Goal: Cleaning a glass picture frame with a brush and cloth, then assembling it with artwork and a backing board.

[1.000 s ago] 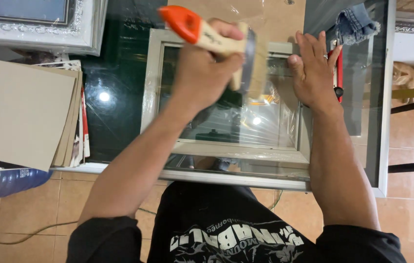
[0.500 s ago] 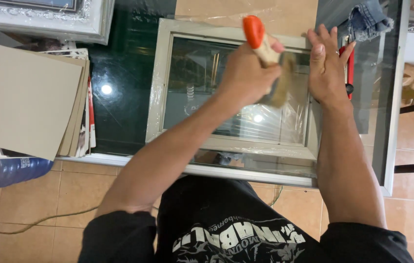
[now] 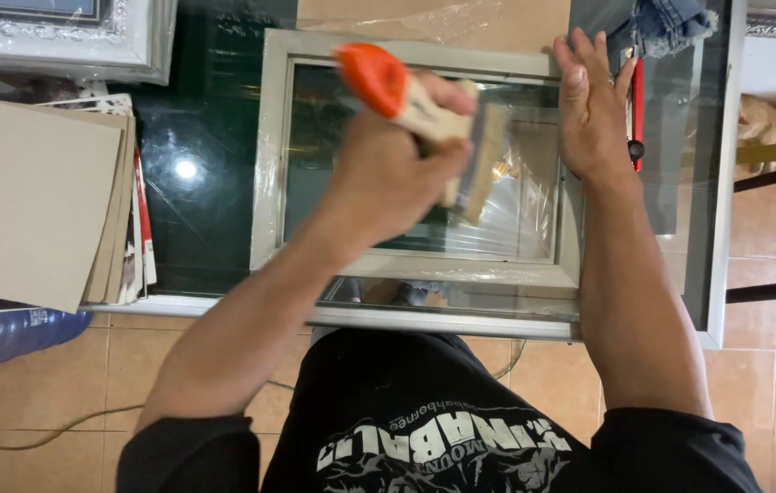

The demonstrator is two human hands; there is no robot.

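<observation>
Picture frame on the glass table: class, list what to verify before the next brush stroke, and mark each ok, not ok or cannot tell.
1. Left hand grips the brush firmly: ok.
2. Right hand lies flat on the picture frame, steadying it: ok.
3. Frame lies fully on the glass table: ok.
4. Bristles touching the pane: cannot tell.
5. Cardboard sheets lie apart from the frame: ok.

L hand w/ brush, R hand on frame

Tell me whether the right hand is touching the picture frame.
Touching. The head view shows the right hand lying flat, palm down, on the right rail of the picture frame.
</observation>
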